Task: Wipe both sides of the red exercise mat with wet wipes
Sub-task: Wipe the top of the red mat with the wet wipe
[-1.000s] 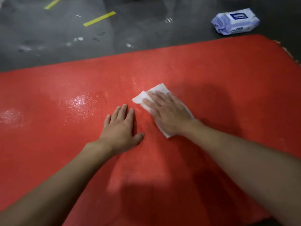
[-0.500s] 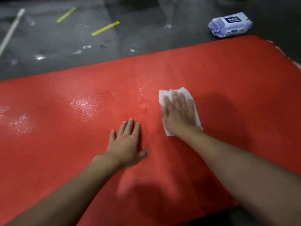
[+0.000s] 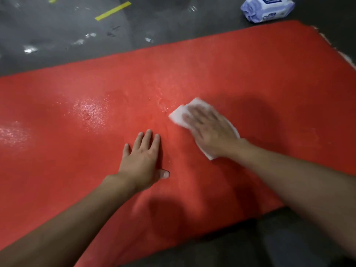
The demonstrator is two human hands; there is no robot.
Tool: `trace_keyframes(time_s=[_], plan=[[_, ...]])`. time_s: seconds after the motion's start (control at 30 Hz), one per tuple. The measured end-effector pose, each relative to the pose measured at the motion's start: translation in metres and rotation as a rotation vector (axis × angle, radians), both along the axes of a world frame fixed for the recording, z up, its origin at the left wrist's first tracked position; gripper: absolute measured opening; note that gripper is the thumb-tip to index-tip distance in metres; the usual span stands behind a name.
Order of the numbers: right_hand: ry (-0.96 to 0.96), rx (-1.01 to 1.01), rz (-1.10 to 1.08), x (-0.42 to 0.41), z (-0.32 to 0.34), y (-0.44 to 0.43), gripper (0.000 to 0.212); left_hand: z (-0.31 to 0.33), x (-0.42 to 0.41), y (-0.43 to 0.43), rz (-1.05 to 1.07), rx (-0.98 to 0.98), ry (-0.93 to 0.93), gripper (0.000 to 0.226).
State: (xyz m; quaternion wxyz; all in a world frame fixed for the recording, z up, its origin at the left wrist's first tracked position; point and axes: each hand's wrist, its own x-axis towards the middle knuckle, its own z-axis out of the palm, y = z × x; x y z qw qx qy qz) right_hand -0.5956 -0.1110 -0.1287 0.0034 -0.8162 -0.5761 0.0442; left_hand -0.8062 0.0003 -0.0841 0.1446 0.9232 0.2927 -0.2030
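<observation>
I'm pressing my right hand (image 3: 210, 130) flat on a white wet wipe (image 3: 178, 115), fingers straight and spread, not curled round it. The hand is blurred. The wipe is sticking out past my fingertips and behind my wrist. My left hand (image 3: 143, 162) is lying palm down on the red mat (image 3: 250, 64) just left of the right one, fingers straight and together, thumb out to the side, gripping nothing.

The mat is lying flat under both hands, running off frame to the left. 2 shiny wet patches are showing on it: 1 (image 3: 90, 112) just beyond and left of my left fingertips, 1 (image 3: 13, 133) far left at the frame edge. The mat's right edge looks frayed.

A dark grey glossy floor (image 3: 57, 35) is surrounding the mat. A pack of wipes (image 3: 267, 8) is lying on it well beyond my right fingertips, just off the mat's far corner. A yellow tape strip (image 3: 113, 11) is showing far beyond my left fingertips.
</observation>
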Motion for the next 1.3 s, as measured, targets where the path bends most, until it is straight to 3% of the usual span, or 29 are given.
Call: trace_keyframes(time_s=[0.1, 0.13, 0.27, 0.3, 0.4, 0.43, 0.5, 0.6, 0.73, 0.77, 0.9, 0.93, 1.07, 1.1, 1.17, 1.23, 1.3], plan=[[0.020, 0.027, -0.379, -0.020, -0.005, 0.007, 0.055, -0.003, -0.004, -0.006, -0.003, 0.019, -0.015, 0.109], [0.033, 0.020, -0.355, -0.040, -0.007, 0.009, 0.056, -0.003, -0.003, -0.007, -0.003, 0.018, -0.012, 0.108], [0.000, -0.034, 0.135, -0.039, 0.001, -0.023, 0.060, 0.000, -0.007, -0.005, -0.025, -0.003, -0.008, 0.108], [-0.018, -0.027, 0.112, -0.025, 0.005, -0.027, 0.061, 0.000, -0.010, -0.005, -0.030, -0.015, -0.005, 0.110], [0.005, 0.009, -0.335, -0.034, 0.002, -0.026, 0.057, 0.000, -0.016, -0.009, -0.063, -0.059, 0.056, 0.126], [0.013, 0.008, -0.380, -0.053, -0.002, -0.022, 0.056, 0.001, -0.015, -0.010, -0.065, -0.064, 0.075, 0.130], [0.002, 0.005, -0.220, -0.083, -0.006, -0.028, 0.057, 0.005, -0.012, -0.014, -0.062, -0.055, 0.091, 0.132], [-0.005, -0.035, 0.063, -0.060, -0.001, -0.053, 0.056, 0.007, -0.016, -0.020, -0.064, -0.001, 0.042, 0.122], [-0.008, 0.013, -0.347, -0.072, -0.002, -0.056, 0.057, 0.004, -0.032, -0.039, -0.102, 0.120, -0.117, 0.092], [-0.005, 0.001, -0.350, -0.091, -0.004, -0.054, 0.058, 0.004, -0.033, -0.041, -0.111, 0.133, -0.142, 0.088], [-0.001, -0.065, 0.073, -0.093, 0.000, -0.084, 0.055, 0.000, -0.050, -0.044, -0.135, 0.042, -0.101, 0.097], [-0.005, -0.063, 0.074, -0.080, 0.003, -0.091, 0.055, -0.002, -0.057, -0.045, -0.134, 0.018, -0.092, 0.102], [-0.039, -0.010, -0.410, -0.105, -0.001, -0.095, 0.059, -0.007, -0.070, -0.048, -0.107, -0.026, -0.111, 0.108], [-0.026, -0.004, -0.392, -0.125, -0.002, -0.095, 0.059, -0.007, -0.068, -0.048, -0.103, -0.023, -0.116, 0.108], [0.009, -0.015, -0.150, -0.139, -0.003, -0.106, 0.058, -0.004, -0.067, -0.050, -0.081, -0.021, -0.114, 0.107], [0.015, -0.033, 0.059, -0.113, 0.001, -0.122, 0.054, -0.004, -0.073, -0.051, -0.060, -0.005, -0.103, 0.105], [0.008, -0.003, -0.068, -0.097, 0.005, -0.129, 0.054, -0.006, -0.081, -0.050, -0.093, 0.003, -0.065, 0.107]])
